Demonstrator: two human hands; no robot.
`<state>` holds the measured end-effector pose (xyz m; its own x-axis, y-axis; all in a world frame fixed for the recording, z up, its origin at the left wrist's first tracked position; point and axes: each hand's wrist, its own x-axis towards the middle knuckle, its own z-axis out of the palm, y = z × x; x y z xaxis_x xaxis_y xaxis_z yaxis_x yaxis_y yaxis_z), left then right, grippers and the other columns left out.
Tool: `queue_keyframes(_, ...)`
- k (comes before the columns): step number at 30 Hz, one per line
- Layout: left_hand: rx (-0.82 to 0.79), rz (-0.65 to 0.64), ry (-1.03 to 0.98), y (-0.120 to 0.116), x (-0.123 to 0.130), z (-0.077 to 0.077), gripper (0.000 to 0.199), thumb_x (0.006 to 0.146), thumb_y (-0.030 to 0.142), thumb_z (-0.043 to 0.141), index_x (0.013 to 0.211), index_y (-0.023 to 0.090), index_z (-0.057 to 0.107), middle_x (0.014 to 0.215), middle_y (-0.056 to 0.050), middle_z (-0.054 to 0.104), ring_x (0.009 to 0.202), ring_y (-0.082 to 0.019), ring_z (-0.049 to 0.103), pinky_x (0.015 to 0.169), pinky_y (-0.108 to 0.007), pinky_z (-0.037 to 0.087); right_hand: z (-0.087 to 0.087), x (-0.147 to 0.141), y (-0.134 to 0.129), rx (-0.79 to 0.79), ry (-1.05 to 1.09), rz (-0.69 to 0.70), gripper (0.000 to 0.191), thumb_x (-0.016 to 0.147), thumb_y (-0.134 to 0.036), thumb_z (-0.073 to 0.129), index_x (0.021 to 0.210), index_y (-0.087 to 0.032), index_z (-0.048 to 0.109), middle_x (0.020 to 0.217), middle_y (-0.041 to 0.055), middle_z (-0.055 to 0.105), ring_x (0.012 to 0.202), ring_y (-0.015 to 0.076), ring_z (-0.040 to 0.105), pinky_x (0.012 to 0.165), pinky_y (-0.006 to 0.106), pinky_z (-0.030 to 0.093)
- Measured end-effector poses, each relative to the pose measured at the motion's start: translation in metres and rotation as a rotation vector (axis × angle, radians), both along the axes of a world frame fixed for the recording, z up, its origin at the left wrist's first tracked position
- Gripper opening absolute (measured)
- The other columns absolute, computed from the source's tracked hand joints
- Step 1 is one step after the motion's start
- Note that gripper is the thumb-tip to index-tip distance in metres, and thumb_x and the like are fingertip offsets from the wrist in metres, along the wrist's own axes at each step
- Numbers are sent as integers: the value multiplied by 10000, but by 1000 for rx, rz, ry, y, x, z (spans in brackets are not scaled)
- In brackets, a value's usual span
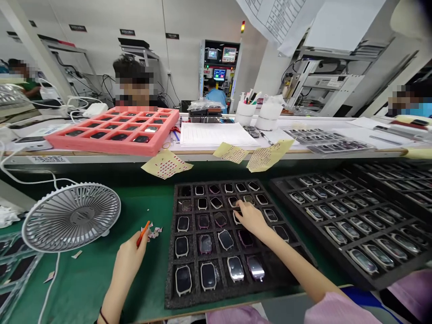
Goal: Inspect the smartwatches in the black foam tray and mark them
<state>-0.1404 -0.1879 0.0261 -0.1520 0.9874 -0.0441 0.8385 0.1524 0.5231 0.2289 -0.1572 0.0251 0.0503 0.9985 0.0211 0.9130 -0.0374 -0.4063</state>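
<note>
Smartwatch cases [225, 240] sit in rows in a black foam tray [172, 288] on the green desk mat [84, 288], their long axes pointing toward the person. The right hand [251, 218] lies open over the tray, its fingertips [239, 204] on a case in the second row from the far edge. The left hand [130, 261], off the tray's left edge, pinches an orange stick [143, 234] beside paper scraps [153, 231].

Pink sleeves [337, 310], a thin dark bracelet [103, 317] on the left wrist [110, 303].
</note>
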Motion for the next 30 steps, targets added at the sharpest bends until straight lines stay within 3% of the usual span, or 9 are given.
queue_keyframes(6, 12, -37, -186, -2, 13, 4, 404, 845, 542, 362, 911, 209, 581, 648, -32, 648, 570, -228, 621, 526, -268, 399, -11, 5, 1, -65, 165, 91, 173, 803, -247, 570, 971, -204, 557, 748, 0, 570, 710, 179, 569, 651, 282, 409)
queue_keyframes(10, 61, -191, -405, -7, 42, 9, 400, 858, 556, 393, 885, 196, 565, 568, 25, 513, 526, -172, 507, 525, -256, 351, -9, 2, -1, -72, 348, 137, 137, 852, -318, 517, 932, -214, 556, 646, -46, 507, 562, 130, 481, 544, 247, 365)
queue_keyframes(15, -125, -475, -824, -20, 95, 19, 368, 911, 515, 351, 852, 187, 506, 506, 94, 325, 440, -90, 298, 461, -205, 251, 11, -36, -22, -218, 1254, 215, 255, 850, -458, 559, 859, -214, 484, 553, -74, 454, 459, 84, 361, 433, 202, 242)
queue_keyframes(18, -238, -553, -967, -26, 121, 30, 369, 903, 524, 367, 805, 189, 488, 491, 109, 306, 395, -65, 216, 408, -191, 198, 28, -62, -34, -329, 1572, 277, 244, 846, -411, 605, 819, -207, 473, 509, -83, 454, 415, 62, 323, 403, 189, 212)
queue_keyframes(22, -273, -570, -1026, -30, 135, 38, 402, 885, 544, 395, 753, 179, 502, 473, 107, 308, 369, -54, 211, 372, -191, 174, 40, -80, -39, -385, 1702, 291, 226, 843, -373, 621, 806, -201, 479, 496, -84, 472, 368, 44, 312, 373, 174, 196)
queue_keyframes(30, -254, -577, -1007, -28, 128, 41, 440, 871, 552, 427, 742, 157, 573, 422, 95, 328, 347, -53, 218, 357, -195, 170, 41, -85, -37, -334, 1689, 276, 282, 791, -391, 676, 764, -193, 477, 482, -94, 455, 341, 27, 291, 349, 169, 175)
